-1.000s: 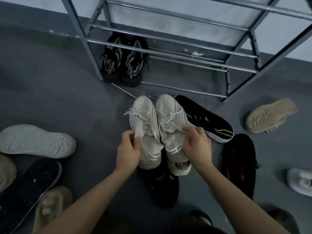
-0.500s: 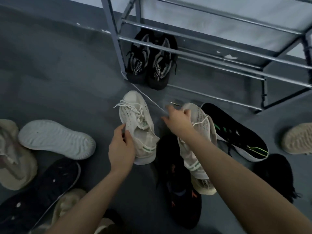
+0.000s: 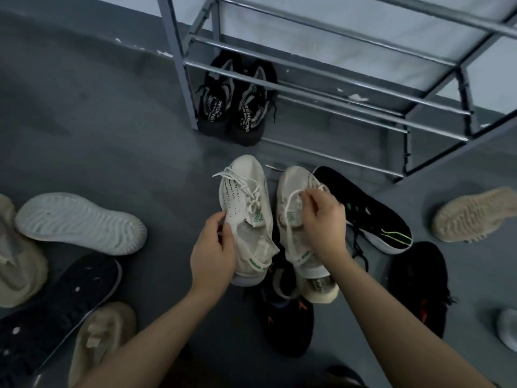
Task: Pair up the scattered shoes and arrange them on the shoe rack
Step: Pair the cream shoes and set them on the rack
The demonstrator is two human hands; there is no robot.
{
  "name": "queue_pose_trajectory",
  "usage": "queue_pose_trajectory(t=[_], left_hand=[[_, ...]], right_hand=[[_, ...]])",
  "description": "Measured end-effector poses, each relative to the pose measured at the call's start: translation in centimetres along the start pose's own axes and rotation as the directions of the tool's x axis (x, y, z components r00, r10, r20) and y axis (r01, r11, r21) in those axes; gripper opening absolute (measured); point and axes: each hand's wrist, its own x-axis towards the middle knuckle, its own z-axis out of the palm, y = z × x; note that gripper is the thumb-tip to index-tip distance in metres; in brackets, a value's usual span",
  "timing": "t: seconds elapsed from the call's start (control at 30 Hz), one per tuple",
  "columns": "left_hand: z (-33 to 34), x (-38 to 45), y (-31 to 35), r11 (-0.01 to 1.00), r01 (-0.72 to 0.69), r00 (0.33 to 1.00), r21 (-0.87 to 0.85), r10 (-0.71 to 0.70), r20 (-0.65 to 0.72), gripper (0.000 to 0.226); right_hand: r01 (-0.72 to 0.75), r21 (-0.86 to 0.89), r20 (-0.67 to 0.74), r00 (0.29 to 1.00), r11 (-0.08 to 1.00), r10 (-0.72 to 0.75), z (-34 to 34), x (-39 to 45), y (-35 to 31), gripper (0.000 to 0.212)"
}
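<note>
— Two cream knit shoes are held side by side above the floor, in front of the shoe rack [image 3: 330,79]: the left shoe [image 3: 246,208] is gripped at its collar by the left hand [image 3: 214,254], while the right shoe's [image 3: 293,219] laces are pinched by the right hand [image 3: 324,222].

— How should they be handled?

— Lightness and softness are judged likely; the collars would be best gripped. The toes are pointed far, towards the rack, the long axes nearly parallel.

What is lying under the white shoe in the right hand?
Under that white shoe lie a black shoe with orange marks and a cream sole. Their covered parts cannot be seen.
</note>
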Motion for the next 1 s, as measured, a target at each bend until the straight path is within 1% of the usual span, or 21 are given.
queue_pose_trajectory(t=[0.07, 0.13, 0.2, 0.27, 0.3, 0.37, 0.43, 0.47, 0.53, 0.6, 0.67, 0.77, 0.83, 0.9, 1.0], left_hand=[[0.5, -0.3, 0.4, 1.000, -0.012, 1.000, 0.004, 0.012, 0.007, 0.028], [1.3, -0.2, 0.9, 0.999, -0.025, 0.999, 0.034, 0.024, 0.042, 0.030], [2.1, 0.3, 1.0, 0.994, -0.042, 0.993, 0.103, 0.031, 0.113, 0.033], [2.6, 0.9, 0.9, 0.985, -0.025, 0.978, 0.168, -0.011, 0.209, 0.038], [2.6, 1.1, 0.7, 0.984, -0.005, 0.966, 0.178, -0.042, 0.257, 0.042], [2.4, 1.2, 0.2, 0.983, 0.012, 0.934, 0.183, -0.076, 0.348, 0.061], [2.0, 0.8, 0.2, 0.983, -0.010, 0.897, 0.182, -0.071, 0.437, 0.090], [1.8, 0.4, 0.4, 0.984, -0.021, 0.880, 0.177, -0.066, 0.470, 0.100], [1.6, -0.3, 0.7, 0.979, -0.069, 0.860, 0.193, -0.040, 0.509, 0.111], [1.3, -1.1, 1.1, 0.952, -0.157, 0.851, 0.263, -0.005, 0.526, 0.119], [1.4, -1.6, 0.9, 0.912, -0.234, 0.854, 0.336, 0.028, 0.520, 0.122], [1.5, -1.9, 0.2, 0.917, -0.222, 0.873, 0.332, 0.034, 0.487, 0.115], [1.4, -2.0, 0.2, 0.925, -0.216, 0.883, 0.314, 0.048, 0.467, 0.109], [1.3, -2.1, 0.5, 0.926, -0.220, 0.900, 0.308, 0.071, 0.430, 0.107], [1.3, -2.0, 0.8, 0.929, -0.181, 0.927, 0.322, 0.052, 0.371, 0.106]], right_hand=[[-0.122, -0.089, 0.057, 0.990, 0.988, 0.127, -0.7, -0.7, 1.0, 0.019], [-0.233, -0.118, 0.130, 0.960, 0.965, 0.247, -1.7, -1.3, 1.9, 0.028], [-0.309, -0.143, 0.194, 0.923, 0.940, 0.332, -2.2, -1.9, 2.8, 0.038], [-0.354, -0.167, 0.265, 0.883, 0.920, 0.388, -2.3, -2.4, 3.6, 0.046], [-0.360, -0.164, 0.296, 0.870, 0.919, 0.393, -2.4, -2.6, 3.8, 0.050], [-0.327, -0.147, 0.305, 0.883, 0.934, 0.357, -2.5, -2.9, 3.8, 0.053], [-0.265, -0.121, 0.256, 0.923, 0.957, 0.288, -2.8, -3.3, 3.7, 0.049], [-0.235, -0.109, 0.233, 0.939, 0.966, 0.254, -3.0, -3.6, 3.5, 0.045], [-0.199, -0.097, 0.205, 0.955, 0.975, 0.215, -3.4, -4.4, 3.4, 0.040], [-0.105, -0.156, 0.187, 0.973, 0.982, 0.134, -3.8, -5.7, 3.1, 0.039], [0.021, -0.250, 0.234, 0.971, 0.968, 0.040, -4.0, -7.0, 2.9, 0.049], [0.081, -0.374, 0.327, 0.944, 0.924, 0.049, -4.1, -8.1, 2.7, 0.077], [0.082, -0.425, 0.312, 0.948, 0.901, 0.061, -4.0, -8.2, 2.7, 0.082], [0.061, -0.425, 0.273, 0.960, 0.903, 0.063, -4.0, -8.5, 2.4, 0.077], [-0.019, -0.423, 0.221, 0.968, 0.906, 0.123, -3.7, -9.3, 1.9, 0.083]])
